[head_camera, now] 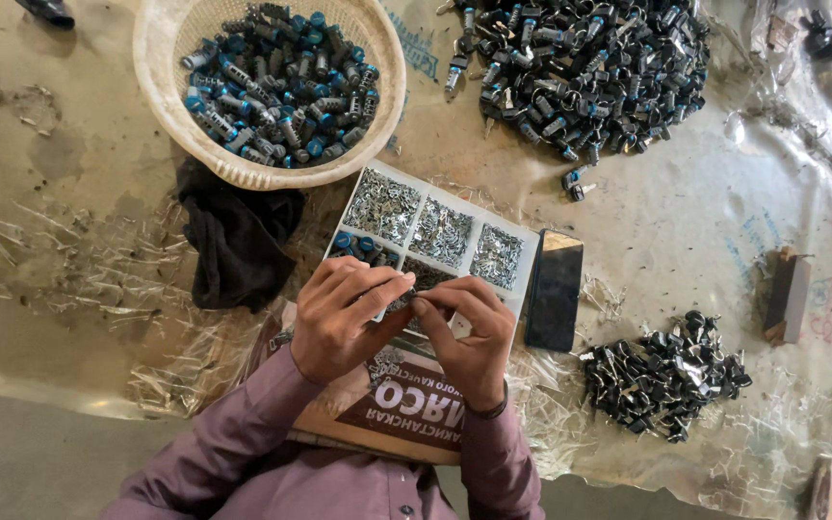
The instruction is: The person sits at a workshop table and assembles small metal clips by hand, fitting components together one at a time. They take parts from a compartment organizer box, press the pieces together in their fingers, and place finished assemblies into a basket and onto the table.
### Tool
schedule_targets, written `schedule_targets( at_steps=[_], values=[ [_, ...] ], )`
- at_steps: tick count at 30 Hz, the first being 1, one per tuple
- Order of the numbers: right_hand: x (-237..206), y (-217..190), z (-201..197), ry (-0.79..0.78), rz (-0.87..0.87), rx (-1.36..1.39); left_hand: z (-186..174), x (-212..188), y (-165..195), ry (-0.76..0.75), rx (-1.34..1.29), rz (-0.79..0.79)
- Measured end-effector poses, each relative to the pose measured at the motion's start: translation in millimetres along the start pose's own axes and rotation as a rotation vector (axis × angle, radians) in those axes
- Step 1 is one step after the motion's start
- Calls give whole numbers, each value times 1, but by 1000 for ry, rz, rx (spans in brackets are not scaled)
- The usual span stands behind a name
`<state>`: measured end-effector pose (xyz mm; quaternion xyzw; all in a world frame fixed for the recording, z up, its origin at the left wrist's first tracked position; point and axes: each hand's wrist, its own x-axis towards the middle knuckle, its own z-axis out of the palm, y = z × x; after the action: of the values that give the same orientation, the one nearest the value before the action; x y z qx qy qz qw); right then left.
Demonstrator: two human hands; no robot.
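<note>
Lay under both wrists: flat cardboard package [406, 409], brown panel with white lettering. Rested just right of the white compartment tray [522, 252]: dark-screened phone [554, 289], rectangular, unlit.

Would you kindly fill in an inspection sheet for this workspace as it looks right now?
Surface: clear plastic sheet over a dusty floor.
Job's things: white compartment tray of small metal parts; white basket of blue-capped cylinders.
Clutter: two piles of dark lock parts, black phone, black cloth, wooden block, printed cardboard.
Grippers: left hand and right hand meet, pinching something too small to identify.
Cables: nothing seen.
Surroundings: shoe tip at top left.
</note>
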<state>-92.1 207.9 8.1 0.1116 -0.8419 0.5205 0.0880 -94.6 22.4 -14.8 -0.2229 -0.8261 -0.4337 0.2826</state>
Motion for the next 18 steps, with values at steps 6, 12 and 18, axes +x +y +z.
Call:
schedule_targets(
  at_steps=[6,12,18],
  values=[
    [5,6,-4,-111,93,182,0,-2,-1,-13,12,0],
    [4,5,-2,-99,102,133,1,-5,-3,-28,13,31],
    [2,15,1,-90,115,109,2,-6,-4,-57,63,58]
  ],
)
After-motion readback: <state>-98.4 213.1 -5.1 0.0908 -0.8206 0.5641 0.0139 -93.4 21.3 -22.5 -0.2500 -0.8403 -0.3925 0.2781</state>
